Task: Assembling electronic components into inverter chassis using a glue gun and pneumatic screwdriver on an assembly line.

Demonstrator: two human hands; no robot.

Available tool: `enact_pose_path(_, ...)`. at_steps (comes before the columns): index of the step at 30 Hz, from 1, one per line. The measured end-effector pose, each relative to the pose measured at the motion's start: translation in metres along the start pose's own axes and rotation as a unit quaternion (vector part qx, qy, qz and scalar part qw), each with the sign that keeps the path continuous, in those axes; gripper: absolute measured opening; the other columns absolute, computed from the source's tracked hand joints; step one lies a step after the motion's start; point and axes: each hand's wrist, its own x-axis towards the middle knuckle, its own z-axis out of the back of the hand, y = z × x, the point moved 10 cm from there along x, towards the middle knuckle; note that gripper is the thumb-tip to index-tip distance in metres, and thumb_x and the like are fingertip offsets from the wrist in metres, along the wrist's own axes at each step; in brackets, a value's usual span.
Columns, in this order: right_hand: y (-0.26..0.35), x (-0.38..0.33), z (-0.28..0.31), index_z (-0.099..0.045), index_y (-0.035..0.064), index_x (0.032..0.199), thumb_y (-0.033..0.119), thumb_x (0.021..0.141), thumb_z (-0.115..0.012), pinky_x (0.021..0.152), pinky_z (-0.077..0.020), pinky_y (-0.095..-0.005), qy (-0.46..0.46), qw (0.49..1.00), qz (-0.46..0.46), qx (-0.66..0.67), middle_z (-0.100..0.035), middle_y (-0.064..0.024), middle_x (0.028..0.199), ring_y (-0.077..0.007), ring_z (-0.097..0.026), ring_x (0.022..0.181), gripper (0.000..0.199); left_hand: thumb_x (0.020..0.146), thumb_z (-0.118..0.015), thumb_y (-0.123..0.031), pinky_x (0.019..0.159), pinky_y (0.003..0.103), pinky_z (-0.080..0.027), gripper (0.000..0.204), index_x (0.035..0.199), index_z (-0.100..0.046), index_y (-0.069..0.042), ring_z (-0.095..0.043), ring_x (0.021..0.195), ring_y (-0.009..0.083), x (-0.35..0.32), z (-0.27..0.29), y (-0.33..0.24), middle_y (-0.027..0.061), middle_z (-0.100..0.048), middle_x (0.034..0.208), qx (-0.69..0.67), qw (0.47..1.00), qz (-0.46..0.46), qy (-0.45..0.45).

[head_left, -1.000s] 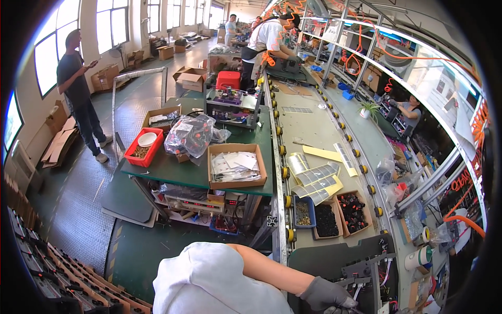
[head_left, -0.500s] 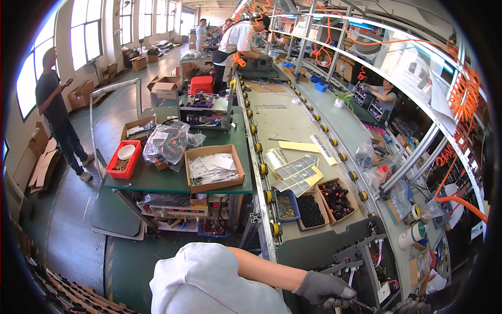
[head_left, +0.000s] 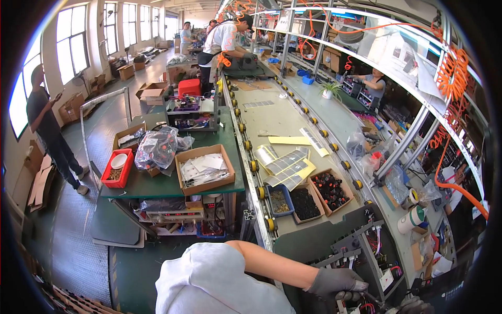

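Red bin (head_left: 111, 183): open, holding a white dish (head_left: 118, 161) and small brass-coloured parts (head_left: 113, 174); a knock could spill them, we judge.
Clear bag (head_left: 156, 149): lies slumped beside the bin on the green surface (head_left: 235, 189).
Packet carton (head_left: 208, 186): heaped with white packets; we think the top ones could slide.
Blue tray (head_left: 285, 213): open, small parts inside, near the dark mat (head_left: 298, 238); a bump could send pieces among the wiring.
Black-parts carton (head_left: 308, 221): beside the tray, filled high.
Mixed-parts carton (head_left: 341, 209): next along; its crowded pieces could tangle when picked.
Left hand (head_left: 337, 281): grey-gloved, fingers curled, thumb extended, at the unit's near side; we cannot tell whether it grips anything.
Frame unit (head_left: 369, 256): dark, open, wired, on the mat just beyond the hands; pushed from one side only, it could skid.
Red wires (head_left: 396, 270): exposed at the unit's right; a glove snagging them could pull a connection loose.
Right hand (head_left: 415, 305): gloved, at the lower edge, in shade; how far closed, and on what, we cannot tell. Poor sight here could hide a slip.
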Motion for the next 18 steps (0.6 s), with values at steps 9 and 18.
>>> enact_pose_path(9,-0.005,0.007,0.082,-0.028,0.0069,0.136,0.026,0.09,-0.052,0.07,-0.0461,-0.0347,-0.067,0.987,-0.115,0.09,-0.051,-0.0119,0.108,-0.0199,-0.044,0.087,0.056,0.093,-0.048,-0.049,0.052,0.023,-0.04,0.047,0.096,-0.063,-0.005,-0.048,0.058,0.0065,0.046,-0.026,-0.046,0.0,-0.057,0.073,0.203,0.976,0.033,0.066)
enact_pose_path(18,0.062,-0.012,0.175,-0.042,0.0019,0.118,0.02,0.076,-0.064,0.071,-0.037,-0.03,-0.27,0.951,0.019,-0.148,-0.049,-0.0087,0.104,-0.0139,-0.043,0.072,0.051,0.094,-0.046,-0.045,0.061,0.023,-0.043,0.044,0.101,-0.067,-0.007,-0.054,0.07,0.0086,0.197,0.025,-0.103,0.0024,-0.062,0.082,0.488,0.872,0.009,-0.014)
